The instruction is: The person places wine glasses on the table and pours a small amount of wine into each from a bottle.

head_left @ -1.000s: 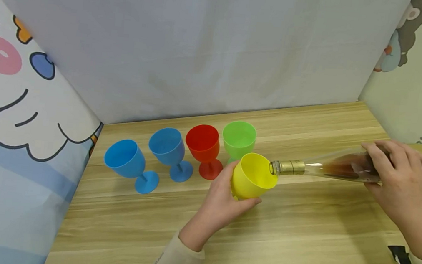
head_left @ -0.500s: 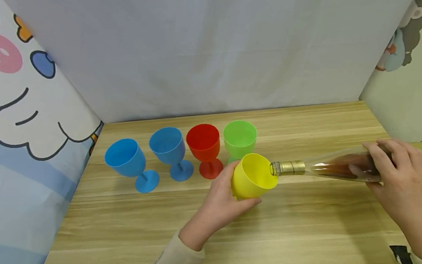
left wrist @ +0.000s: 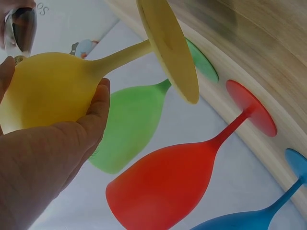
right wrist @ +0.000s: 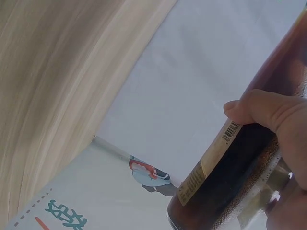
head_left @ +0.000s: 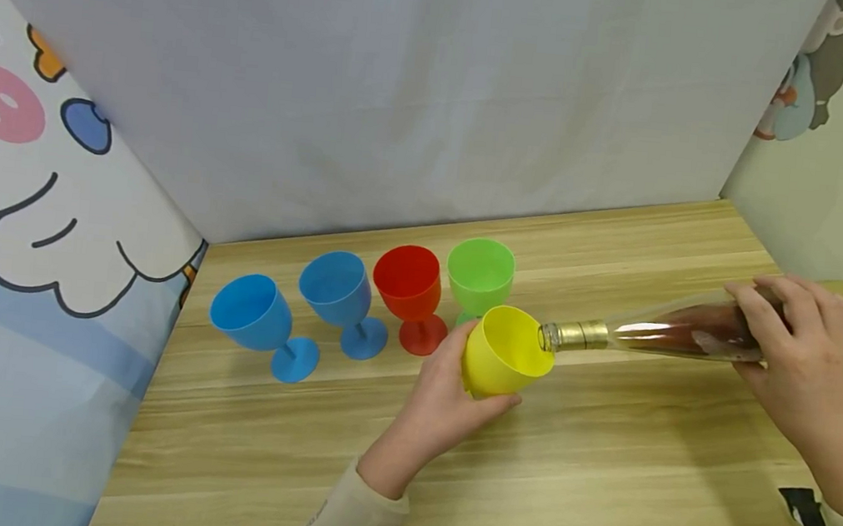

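Observation:
My left hand (head_left: pixel 447 403) grips a yellow goblet (left wrist: pixel 53 91) round its bowl, which leans toward the bottle. Its foot is raised off the table in the left wrist view. My right hand (head_left: pixel 811 364) holds a clear glass bottle (head_left: pixel 664 330) round its body, almost level. The bottle's gold-banded mouth lies at the right rim of the yellow goblet. Reddish-brown liquid (right wrist: pixel 240 167) shows inside the bottle; I cannot see a stream leaving it. Just behind the yellow goblet stands a green goblet (head_left: pixel 479 272), its foot partly hidden. A red goblet (head_left: pixel 408 285) is left of that.
Two blue goblets stand upright to the left, a nearer one (head_left: pixel 251 315) and a farther one (head_left: pixel 336 289). Behind the wooden table (head_left: pixel 261 466) hangs a grey-white cloth (head_left: pixel 442 114). Printed panels flank both sides. A small black item (head_left: pixel 803 509) is by the right sleeve.
Both hands keep nearly the same place, with the bottle mouth still at the yellow goblet's rim. Inside the bottle the liquid reaches further toward the neck.

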Demonstrator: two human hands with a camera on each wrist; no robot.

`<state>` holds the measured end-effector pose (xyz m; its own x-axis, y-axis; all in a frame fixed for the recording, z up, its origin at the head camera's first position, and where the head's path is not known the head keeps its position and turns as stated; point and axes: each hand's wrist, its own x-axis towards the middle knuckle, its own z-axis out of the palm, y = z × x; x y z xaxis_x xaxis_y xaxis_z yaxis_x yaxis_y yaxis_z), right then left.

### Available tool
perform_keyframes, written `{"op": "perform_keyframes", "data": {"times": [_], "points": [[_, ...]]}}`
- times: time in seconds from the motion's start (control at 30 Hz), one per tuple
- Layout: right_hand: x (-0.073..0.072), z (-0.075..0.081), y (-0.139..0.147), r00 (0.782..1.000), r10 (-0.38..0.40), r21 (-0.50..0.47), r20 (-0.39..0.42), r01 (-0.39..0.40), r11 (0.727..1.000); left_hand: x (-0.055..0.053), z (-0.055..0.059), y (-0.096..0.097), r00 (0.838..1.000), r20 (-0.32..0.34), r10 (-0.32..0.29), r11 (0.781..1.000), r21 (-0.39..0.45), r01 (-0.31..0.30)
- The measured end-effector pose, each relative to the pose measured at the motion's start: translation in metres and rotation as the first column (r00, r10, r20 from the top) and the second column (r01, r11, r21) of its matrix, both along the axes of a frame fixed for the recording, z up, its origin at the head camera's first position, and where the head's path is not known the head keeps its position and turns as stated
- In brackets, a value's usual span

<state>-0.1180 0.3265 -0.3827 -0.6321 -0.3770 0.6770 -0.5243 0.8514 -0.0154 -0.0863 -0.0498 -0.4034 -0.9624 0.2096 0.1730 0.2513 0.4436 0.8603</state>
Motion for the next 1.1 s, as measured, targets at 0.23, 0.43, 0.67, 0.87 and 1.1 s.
{"op": "perform_keyframes", "data": {"times": [0.23,0.43,0.67,0.87,1.1], "points": [[0.0007,0.0018,-0.0004,1.0,-0.004,-0.001,0.01,0.004,1.0,0.0003,0.0007,-0.0007,1.0,0.007,0.003,1.0,-0.008,-0.003],[0.0007,0.0026,-0.0009,1.0,0.0,-0.009,0.006,0.0,1.0,0.0005,0.0001,-0.0015,1.0,0.0,-0.008,1.0,0.007,0.008],[0.0012,0.0037,-0.0012,1.0,0.004,-0.009,0.007,-0.004,1.0,0.0006,-0.0005,-0.0021,1.0,0.005,-0.011,1.0,0.007,0.011],[0.0017,0.0048,-0.0015,1.0,-0.005,-0.004,0.013,0.005,1.0,0.0008,0.0007,-0.0022,1.0,0.01,-0.012,1.0,-0.005,0.012],[0.0011,0.0071,-0.0009,1.0,0.003,0.006,0.001,-0.003,1.0,0.0012,0.0012,-0.0028,1.0,0.018,-0.015,1.0,-0.002,0.015]]}}
